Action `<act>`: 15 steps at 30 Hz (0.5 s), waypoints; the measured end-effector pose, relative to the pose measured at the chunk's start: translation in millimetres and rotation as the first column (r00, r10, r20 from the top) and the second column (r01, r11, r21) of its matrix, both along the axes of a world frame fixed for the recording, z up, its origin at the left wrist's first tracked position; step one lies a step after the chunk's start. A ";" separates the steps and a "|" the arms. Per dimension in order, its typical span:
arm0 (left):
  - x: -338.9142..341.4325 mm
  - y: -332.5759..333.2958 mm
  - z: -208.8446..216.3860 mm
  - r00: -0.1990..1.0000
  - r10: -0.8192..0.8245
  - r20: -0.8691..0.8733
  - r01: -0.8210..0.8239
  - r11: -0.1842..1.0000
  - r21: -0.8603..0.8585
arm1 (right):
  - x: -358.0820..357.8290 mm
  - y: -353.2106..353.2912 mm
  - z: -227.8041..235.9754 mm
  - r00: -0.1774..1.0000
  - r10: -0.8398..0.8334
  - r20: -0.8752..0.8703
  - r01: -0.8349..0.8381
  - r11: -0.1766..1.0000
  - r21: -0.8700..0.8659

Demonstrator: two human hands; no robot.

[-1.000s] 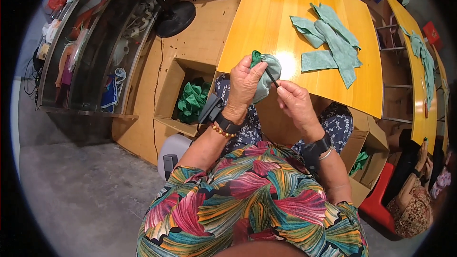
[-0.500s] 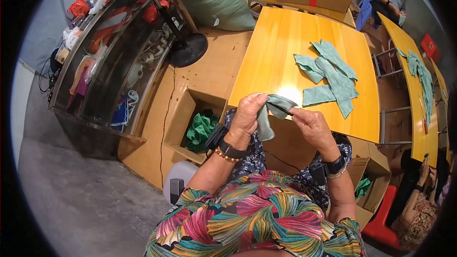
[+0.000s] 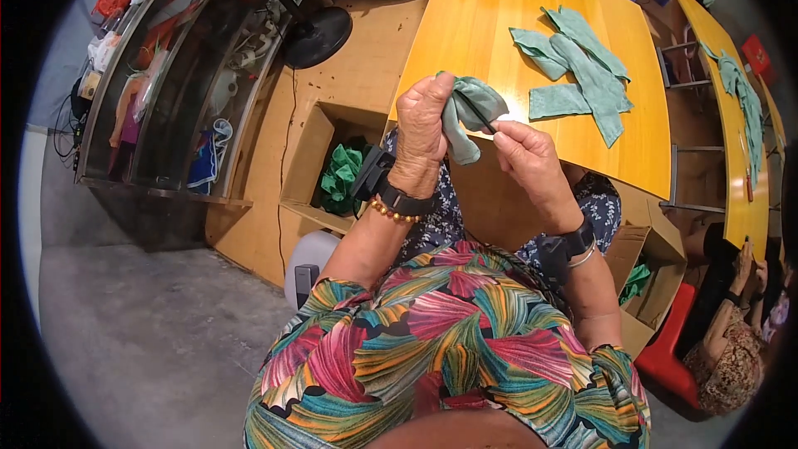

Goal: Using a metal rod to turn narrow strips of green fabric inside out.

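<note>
My left hand (image 3: 424, 120) is closed, pinching a piece of pale green cloth (image 3: 462, 143) that loops up and hangs down beside the thumb. From the cloth a thin dark rod (image 3: 477, 111) slants down toward my right hand (image 3: 532, 162), whose thumb and fingers grip its lower end. I cannot tell whether the rod runs inside the cloth or lies along it. Both hands are in front of the near table edge, above my lap. Several flat green cloth strips (image 3: 582, 58) lie overlapping on the yellow table (image 3: 465, 25).
Cardboard boxes with green material stand at the left (image 3: 303, 162) and right (image 3: 628, 254) of my legs. A glass-fronted cabinet (image 3: 158, 100) and a black fan base (image 3: 319, 37) are farther left. At the right, a person's hands (image 3: 742, 270) are by another yellow table (image 3: 736, 166).
The whole view has shifted, so the table sits higher in it. My left hand has turned more upright, and the cloth bunches more around the rod. Both hands keep their grips.
</note>
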State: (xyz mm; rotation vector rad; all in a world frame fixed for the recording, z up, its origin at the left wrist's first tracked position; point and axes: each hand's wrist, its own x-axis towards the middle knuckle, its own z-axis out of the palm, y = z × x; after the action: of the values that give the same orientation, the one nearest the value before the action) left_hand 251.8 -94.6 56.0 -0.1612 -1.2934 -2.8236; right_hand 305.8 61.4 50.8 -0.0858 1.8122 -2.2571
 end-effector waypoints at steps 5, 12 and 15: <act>-4.4 -11.1 -12.2 0.996 -0.062 0.063 0.068 0.994 -0.090 | 5.7 1.1 4.5 0.863 -0.021 -0.505 0.343 0.757 0.555; -9.0 -19.0 -26.6 0.989 -0.035 0.147 0.028 0.999 0.045 | 16.6 18.1 0.4 0.880 0.065 -0.471 0.306 0.681 0.665; -9.9 -20.8 -34.1 0.985 -0.057 0.162 0.050 0.998 0.043 | 16.4 19.6 -3.6 0.858 0.016 -0.514 0.351 0.713 0.607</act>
State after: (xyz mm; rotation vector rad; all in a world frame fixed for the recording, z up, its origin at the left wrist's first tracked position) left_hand 241.9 -115.4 21.9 0.0375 -1.2797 -2.9597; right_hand 322.2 81.0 47.2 -0.3914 2.9404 -1.5727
